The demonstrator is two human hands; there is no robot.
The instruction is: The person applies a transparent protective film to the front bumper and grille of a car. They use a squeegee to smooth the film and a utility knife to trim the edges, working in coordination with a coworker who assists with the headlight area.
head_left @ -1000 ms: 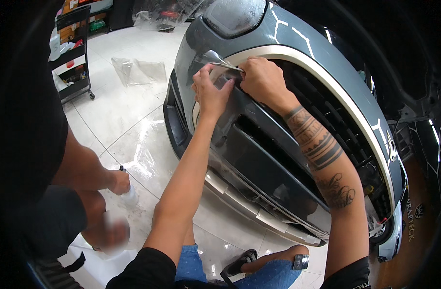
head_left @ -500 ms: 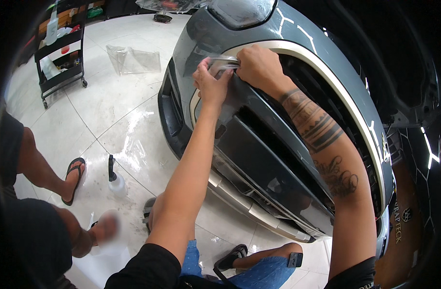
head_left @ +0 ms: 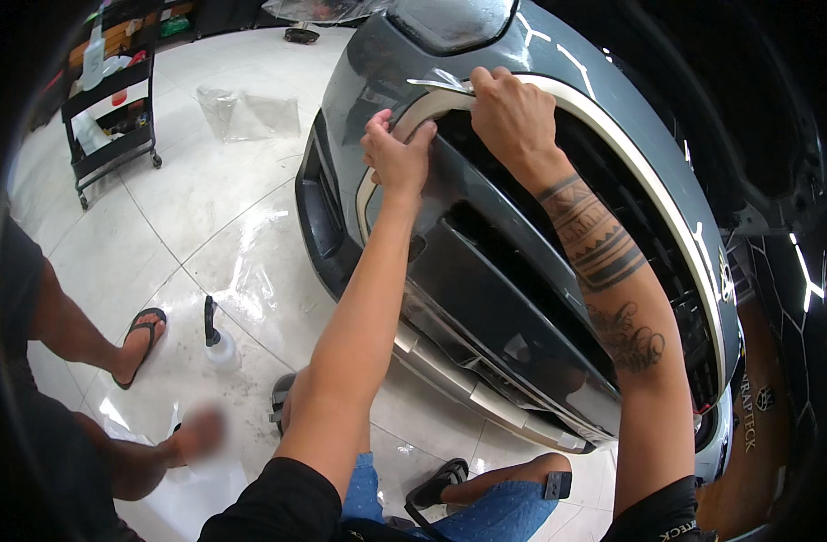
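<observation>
Car front (head_left: 522, 334): grey-blue, filling the middle and right.
Cream trim (head_left: 421, 112): curves around the dark grille (head_left: 572, 149).
Left hand (head_left: 400, 163): thumb and fingers spread wide at the trim's corner; firm contact unclear.
Right hand (head_left: 517, 117): closed on one end of the clear strip.
Clear strip (head_left: 441, 80): above the trim, free end leftward; probably best handled with light, even tension, left fingertips steadying the corner.

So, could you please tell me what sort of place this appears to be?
It is most likely a car workshop: a grey car's front bumper fills the middle of the view, a black wheeled cart stands nearby, and a spray bottle stands on the tiled floor.
</observation>
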